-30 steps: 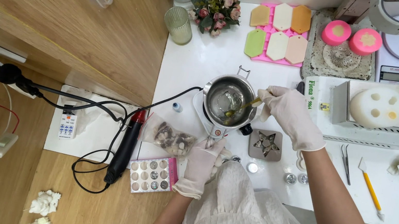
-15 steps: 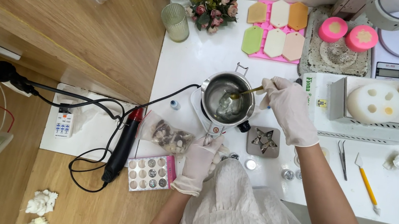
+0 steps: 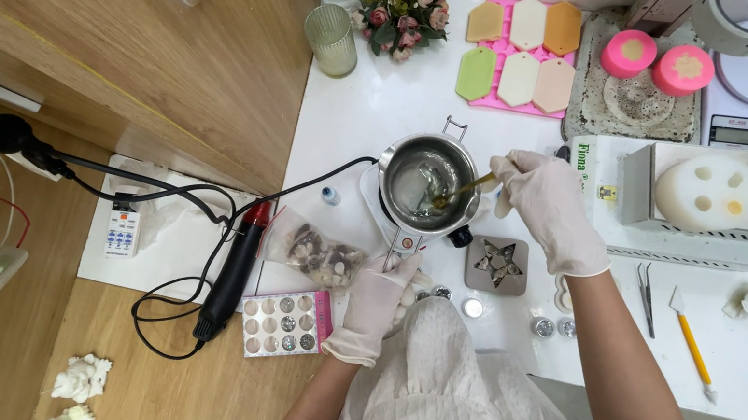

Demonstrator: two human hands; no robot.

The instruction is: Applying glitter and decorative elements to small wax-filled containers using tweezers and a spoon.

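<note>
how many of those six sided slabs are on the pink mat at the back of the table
6, in two rows of three on the pink mat: orange-tan, white, orange behind; green, white, cream in front. None seem hidden.

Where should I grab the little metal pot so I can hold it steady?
Grab the metal pot by its long handle, the part sticking out toward the person, coming from the near side. The left hand is already there. The bowl sits on a small heater, so its wall is probably hot.
</note>
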